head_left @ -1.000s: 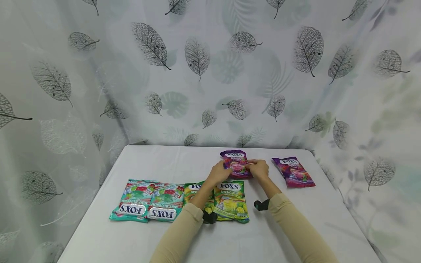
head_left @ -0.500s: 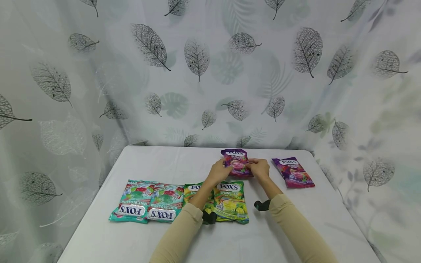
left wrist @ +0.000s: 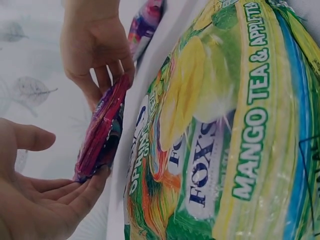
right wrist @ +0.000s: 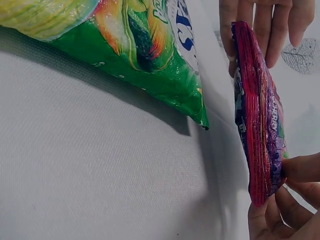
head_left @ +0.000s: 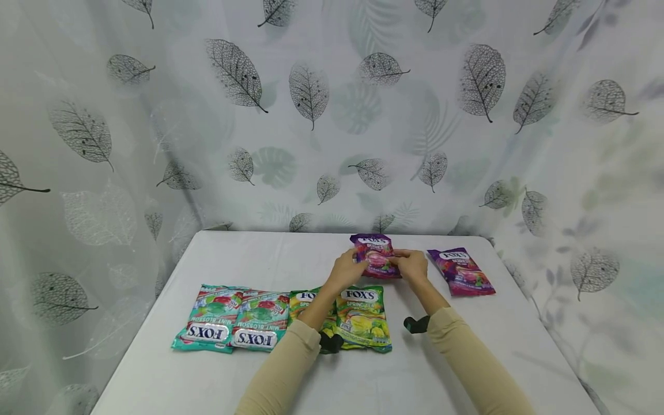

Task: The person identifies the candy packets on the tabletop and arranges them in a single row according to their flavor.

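Observation:
A purple Fox's Berries candy bag [head_left: 376, 256] is between both hands at the back middle of the table, seen edge-on in the wrist views. My right hand [head_left: 413, 266] pinches its right edge; in the right wrist view the thumb [right wrist: 302, 167] lies against one face, fingers beneath. My left hand [head_left: 344, 272] is at the opposite edge. Its fairly straight fingers touch the bag's edge in the left wrist view, and its thumb [left wrist: 37, 137] stands apart from the bag. Just in front lie yellow-green Spring Tea bags [head_left: 362, 317], one partly hidden by the left forearm.
Two teal Mint Blossom bags [head_left: 261, 320] lie side by side at the left, their lettering upside down. Another purple Berries bag [head_left: 461, 272] lies slanted at the right. All rest on a white-covered table [head_left: 259, 253], with a leaf-print curtain [head_left: 311, 144] behind it.
The held Berries bag has shifted slightly right and toward the back, both hands staying at it. The right forearm has moved a little right. The other bags lie as before.

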